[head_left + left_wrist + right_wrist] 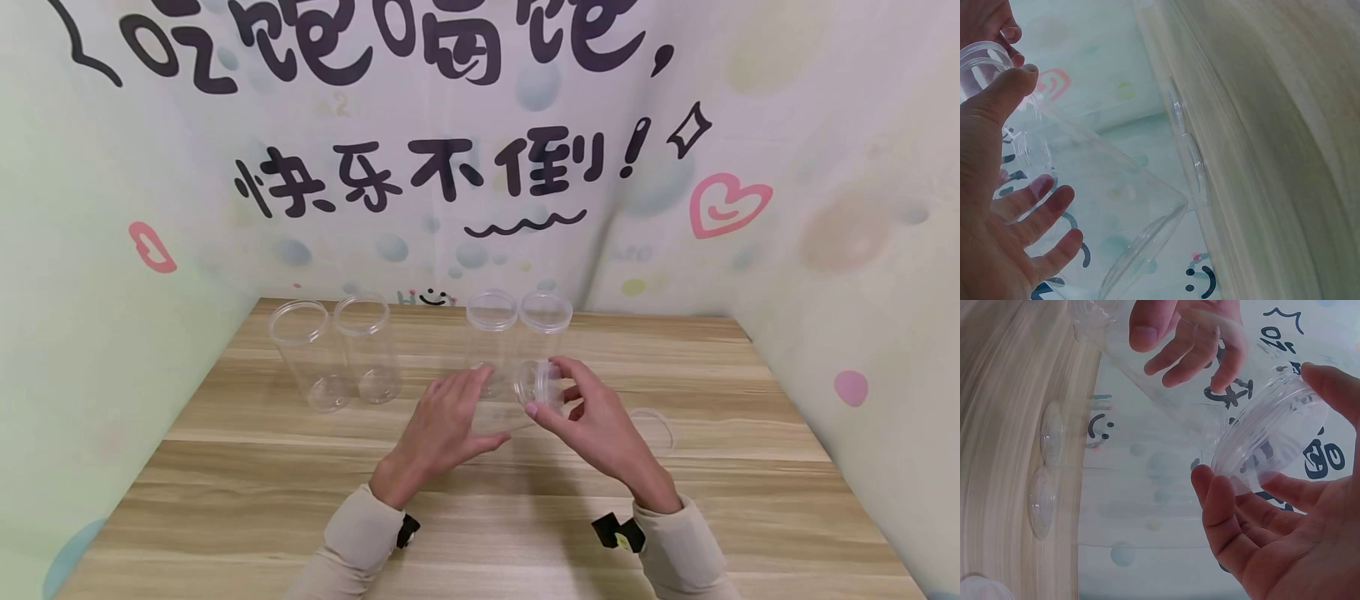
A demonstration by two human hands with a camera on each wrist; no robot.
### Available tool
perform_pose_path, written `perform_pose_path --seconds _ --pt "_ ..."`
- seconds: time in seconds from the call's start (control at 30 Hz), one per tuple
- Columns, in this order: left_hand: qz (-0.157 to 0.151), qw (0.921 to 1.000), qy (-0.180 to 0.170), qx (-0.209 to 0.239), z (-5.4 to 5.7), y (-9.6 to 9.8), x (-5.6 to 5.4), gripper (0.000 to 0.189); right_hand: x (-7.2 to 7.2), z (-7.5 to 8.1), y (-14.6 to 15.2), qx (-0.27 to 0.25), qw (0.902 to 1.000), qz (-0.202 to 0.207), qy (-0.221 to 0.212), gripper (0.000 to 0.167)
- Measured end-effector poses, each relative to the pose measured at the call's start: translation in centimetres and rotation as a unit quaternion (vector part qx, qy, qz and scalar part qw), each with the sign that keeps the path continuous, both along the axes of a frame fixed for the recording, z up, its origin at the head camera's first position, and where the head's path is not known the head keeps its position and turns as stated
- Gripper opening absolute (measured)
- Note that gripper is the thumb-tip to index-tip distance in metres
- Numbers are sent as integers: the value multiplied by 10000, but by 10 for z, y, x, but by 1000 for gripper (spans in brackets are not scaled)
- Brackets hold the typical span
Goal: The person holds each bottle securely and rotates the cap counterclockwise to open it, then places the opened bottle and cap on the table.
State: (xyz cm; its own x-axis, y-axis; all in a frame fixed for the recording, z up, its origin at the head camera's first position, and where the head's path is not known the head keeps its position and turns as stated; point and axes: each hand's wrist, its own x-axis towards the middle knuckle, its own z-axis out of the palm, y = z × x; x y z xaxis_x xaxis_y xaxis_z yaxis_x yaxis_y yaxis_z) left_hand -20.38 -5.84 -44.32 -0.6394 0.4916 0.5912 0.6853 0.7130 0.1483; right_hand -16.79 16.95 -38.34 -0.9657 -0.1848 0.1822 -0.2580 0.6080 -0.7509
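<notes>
Between the two hands a clear plastic jar (1129,206) is held tilted, its base toward the lower right in the left wrist view. The left hand (446,421) reaches around the jar's side, thumb and fingers spread along it; the fingers show through the clear wall. At the jar's upper end the right hand (592,417) grips a clear round lid (1272,431) with ridged edges, thumb on one side and fingertips on the other. This lid sits right at the jar's mouth. Transparent walls make the seam between the two hard to see.
Two clear jars (367,350) stand at the back left of the wooden table (247,500). Two more jars (491,329) stand side by side behind the hands. Another clear lid (652,429) lies right of the right hand. A printed curtain (450,250) encloses the back.
</notes>
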Motion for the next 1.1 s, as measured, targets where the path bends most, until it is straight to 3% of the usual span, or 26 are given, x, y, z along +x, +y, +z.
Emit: perform_pose_path --seconds 0.3,0.63,1.1 --pt "-36 9996 -146 246 -2 -1 -3 91 -1 1 1 -27 10000 -34 -10 72" --pt "114 9987 -110 483 -2 -4 -4 90 0 1 4 -104 9999 -55 41 77" --pt "434 9934 -478 950 2 -7 -6 93 1 -1 13 -280 9995 -112 -18 80"
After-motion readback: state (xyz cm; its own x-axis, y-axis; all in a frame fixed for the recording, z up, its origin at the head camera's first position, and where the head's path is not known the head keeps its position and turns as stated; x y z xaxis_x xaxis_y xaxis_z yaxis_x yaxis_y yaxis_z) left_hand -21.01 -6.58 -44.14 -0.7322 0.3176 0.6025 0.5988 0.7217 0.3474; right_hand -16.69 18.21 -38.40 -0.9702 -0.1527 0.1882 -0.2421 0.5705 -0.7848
